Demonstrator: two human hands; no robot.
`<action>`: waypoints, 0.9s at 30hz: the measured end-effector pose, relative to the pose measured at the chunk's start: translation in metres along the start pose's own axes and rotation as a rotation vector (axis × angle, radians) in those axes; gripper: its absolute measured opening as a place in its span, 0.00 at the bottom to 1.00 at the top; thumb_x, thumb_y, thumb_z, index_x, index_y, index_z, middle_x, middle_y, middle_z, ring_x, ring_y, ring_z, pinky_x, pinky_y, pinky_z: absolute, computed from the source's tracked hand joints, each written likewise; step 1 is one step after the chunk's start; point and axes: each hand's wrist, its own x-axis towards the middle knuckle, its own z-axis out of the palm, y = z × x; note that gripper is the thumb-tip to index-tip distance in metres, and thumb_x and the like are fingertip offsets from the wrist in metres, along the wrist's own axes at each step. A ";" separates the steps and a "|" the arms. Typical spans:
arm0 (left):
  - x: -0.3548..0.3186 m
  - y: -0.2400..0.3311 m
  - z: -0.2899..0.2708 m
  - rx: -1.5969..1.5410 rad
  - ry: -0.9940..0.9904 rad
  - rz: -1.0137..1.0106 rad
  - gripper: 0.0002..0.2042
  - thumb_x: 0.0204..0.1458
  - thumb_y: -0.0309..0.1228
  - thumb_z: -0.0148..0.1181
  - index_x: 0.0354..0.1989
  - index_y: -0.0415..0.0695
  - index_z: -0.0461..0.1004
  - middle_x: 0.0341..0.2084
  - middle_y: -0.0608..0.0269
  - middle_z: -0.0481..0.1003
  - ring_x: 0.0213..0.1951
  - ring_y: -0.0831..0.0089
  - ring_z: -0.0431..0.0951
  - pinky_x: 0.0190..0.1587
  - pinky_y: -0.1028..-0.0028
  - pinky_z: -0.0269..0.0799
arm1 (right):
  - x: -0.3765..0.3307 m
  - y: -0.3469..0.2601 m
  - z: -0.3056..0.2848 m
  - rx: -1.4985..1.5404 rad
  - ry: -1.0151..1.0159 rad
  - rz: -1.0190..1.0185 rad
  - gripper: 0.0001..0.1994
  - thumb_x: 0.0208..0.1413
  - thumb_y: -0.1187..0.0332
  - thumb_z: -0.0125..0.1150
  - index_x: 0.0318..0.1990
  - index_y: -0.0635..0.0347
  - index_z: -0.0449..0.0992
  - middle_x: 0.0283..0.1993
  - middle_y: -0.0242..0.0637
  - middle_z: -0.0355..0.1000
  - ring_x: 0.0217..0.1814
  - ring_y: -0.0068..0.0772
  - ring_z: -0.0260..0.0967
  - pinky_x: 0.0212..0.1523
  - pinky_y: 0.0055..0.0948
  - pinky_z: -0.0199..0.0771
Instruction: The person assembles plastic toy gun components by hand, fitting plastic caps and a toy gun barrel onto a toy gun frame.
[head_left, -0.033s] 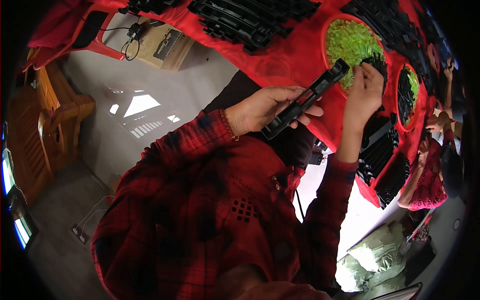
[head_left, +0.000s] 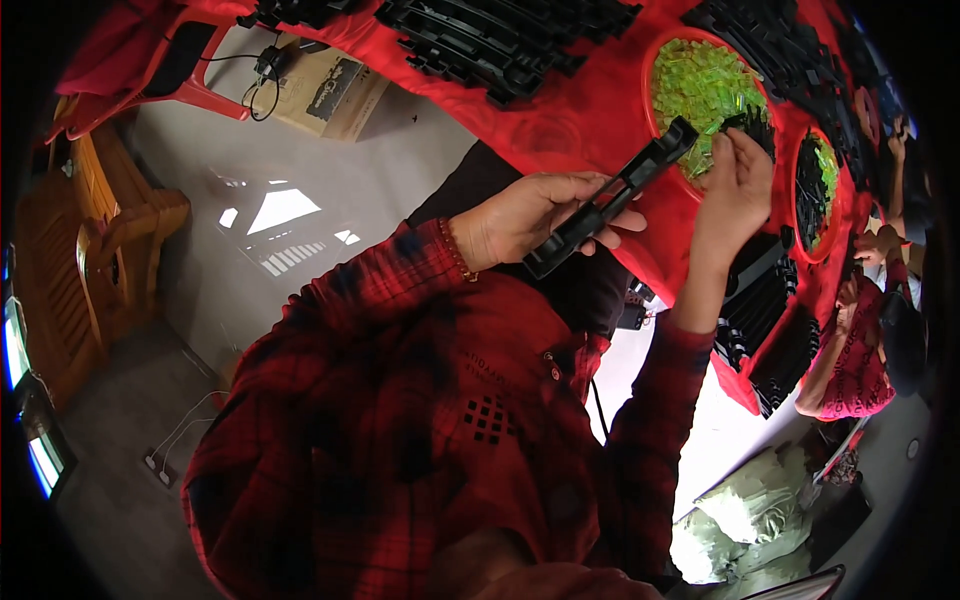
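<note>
L hand [head_left: 545, 205] has a long blk plastic frame [head_left: 596, 215] gripped btwn thumb & fingers, closed firmly round its mid part. Frame's held up off the red tablecloth [head_left: 575, 135], tilted: far end up by the nearer red basin [head_left: 648, 95], near end down over the person's lap. Can't tell if the far end touches the basin rim.

R hand [head_left: 738, 190] is at that basin, thumb & fingertips drawn tog. next to the small blk pcs [head_left: 758, 128]. A dark bit shows at the tips; can't tell if it's pinched or just lying behind. Same basin has a big heap of clear yellow-green pcs [head_left: 700, 75]. 2nd red basin [head_left: 795, 195], to the right, has a similar mix.

Progress: one frame in hand, prob. mid-work. No yellow-green pc visible on it; underside hidden, so can't say if any blk pc is in. Both basins look well stocked, so plenty of small pcs left. Blk plastic parts [head_left: 490, 50] lie piled at the far side of the cloth, & more blk strips [head_left: 760, 290] sit near the R forearm; can't tell which are done & which are waiting.
</note>
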 end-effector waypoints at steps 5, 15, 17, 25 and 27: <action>0.000 -0.004 -0.008 0.049 0.085 0.032 0.21 0.68 0.39 0.41 0.64 0.40 0.62 0.55 0.45 0.73 0.46 0.67 0.80 0.44 0.73 0.77 | -0.026 -0.058 -0.011 0.112 -0.269 0.198 0.09 0.60 0.75 0.61 0.46 0.68 0.76 0.36 0.34 0.76 0.23 0.13 0.62 0.23 0.13 0.62; 0.007 -0.011 -0.005 0.077 0.278 0.031 0.16 0.70 0.35 0.39 0.57 0.39 0.67 0.52 0.52 0.76 0.49 0.63 0.80 0.49 0.69 0.77 | -0.064 -0.043 0.011 -0.163 -0.326 0.018 0.03 0.55 0.77 0.65 0.36 0.64 0.79 0.35 0.34 0.68 0.28 0.24 0.69 0.27 0.23 0.71; 0.007 -0.013 -0.007 0.105 0.286 0.059 0.16 0.69 0.36 0.42 0.55 0.39 0.69 0.51 0.53 0.77 0.48 0.63 0.80 0.48 0.69 0.77 | -0.067 -0.040 0.011 -0.254 -0.323 -0.082 0.02 0.54 0.77 0.66 0.35 0.63 0.80 0.34 0.35 0.69 0.31 0.27 0.70 0.26 0.24 0.73; 0.011 -0.020 -0.012 0.141 0.337 0.068 0.15 0.68 0.37 0.46 0.52 0.39 0.73 0.42 0.61 0.78 0.44 0.68 0.80 0.48 0.68 0.78 | -0.078 -0.021 0.014 -0.430 -0.331 -0.142 0.03 0.52 0.69 0.68 0.32 0.55 0.80 0.32 0.32 0.71 0.31 0.36 0.67 0.40 0.35 0.58; 0.011 -0.022 -0.013 0.149 0.325 0.068 0.16 0.68 0.37 0.46 0.52 0.40 0.73 0.42 0.64 0.78 0.43 0.72 0.79 0.50 0.68 0.78 | -0.079 -0.020 0.014 -0.418 -0.337 -0.090 0.03 0.51 0.68 0.68 0.32 0.54 0.80 0.32 0.32 0.71 0.31 0.37 0.67 0.40 0.35 0.57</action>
